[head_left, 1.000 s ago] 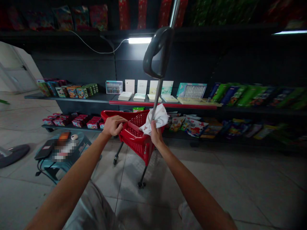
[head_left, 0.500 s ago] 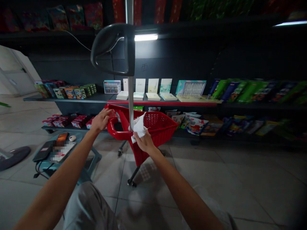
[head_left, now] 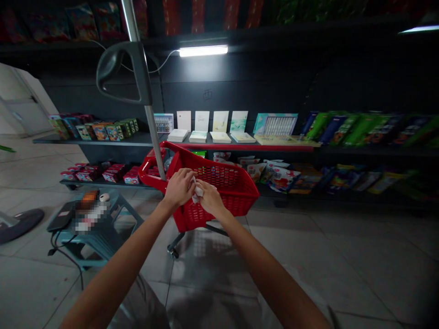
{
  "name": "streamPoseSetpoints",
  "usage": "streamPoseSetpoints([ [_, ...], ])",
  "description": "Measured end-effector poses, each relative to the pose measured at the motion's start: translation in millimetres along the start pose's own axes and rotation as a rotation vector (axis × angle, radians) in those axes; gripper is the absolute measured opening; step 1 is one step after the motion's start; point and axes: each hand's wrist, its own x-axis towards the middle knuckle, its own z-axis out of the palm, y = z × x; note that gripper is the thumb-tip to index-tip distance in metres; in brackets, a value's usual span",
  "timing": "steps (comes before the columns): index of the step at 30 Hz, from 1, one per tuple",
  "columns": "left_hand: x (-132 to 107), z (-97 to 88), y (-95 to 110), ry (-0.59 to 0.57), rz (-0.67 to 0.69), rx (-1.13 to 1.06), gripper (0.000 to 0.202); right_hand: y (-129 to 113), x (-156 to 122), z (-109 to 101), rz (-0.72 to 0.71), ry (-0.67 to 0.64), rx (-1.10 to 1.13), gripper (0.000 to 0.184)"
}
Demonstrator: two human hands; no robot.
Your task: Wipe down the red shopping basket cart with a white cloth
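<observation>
A crumpled white tissue is bunched between my two hands, in front of the near side of a small red shopping cart. My right hand is closed around it from the right. From the left, my left hand has its fingers curled onto the same tissue, and they hide part of it. The cart is turned at an angle, its red handle at the left. A silver pole with a dark grey loop grip rises by that handle, leaning left.
A blue-grey stool at the left holds a black device with cables and a white earbud. Behind the cart, a dark shelf carries boxes, booklets and snack bags. A round dark base stands on the floor at far left.
My left hand has let go of the cart's handle and moved right to the tissue. The cart has turned, its handle and the pole shifting left. The tissue is more bunched up.
</observation>
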Motion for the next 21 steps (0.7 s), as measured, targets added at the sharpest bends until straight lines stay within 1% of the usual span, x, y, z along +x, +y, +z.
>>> streamPoseSetpoints([
  [3,-2,18.3,-11,-0.145,-0.026,0.097,0.033,16,-15,-5,0.023,-0.032,-0.079,0.054],
  [4,-4,22.1,-14,-0.165,-0.026,0.127,0.032,20,-19,-8,0.029,-0.043,-0.103,0.057],
  [6,-8,25.9,-18,-0.169,-0.041,0.178,0.032,27,-26,-13,0.042,-0.057,-0.144,0.062],
  [9,-9,25.8,-22,-0.177,-0.098,0.248,0.036,40,-35,-20,0.058,-0.061,-0.189,0.064],
  [14,0,23.7,-22,-0.252,-0.151,0.339,0.049,74,-51,-34,0.071,-0.065,-0.241,0.064],
  [17,10,22.8,-20,-0.345,-0.273,0.389,0.058,99,-63,-44,0.108,-0.066,-0.264,0.061],
  [19,18,21.8,-20,-0.425,-0.356,0.407,0.059,118,-71,-49,0.138,-0.062,-0.269,0.058],
  [21,26,20.9,-23,-0.484,-0.402,0.418,0.058,136,-80,-53,0.162,-0.045,-0.267,0.055],
])
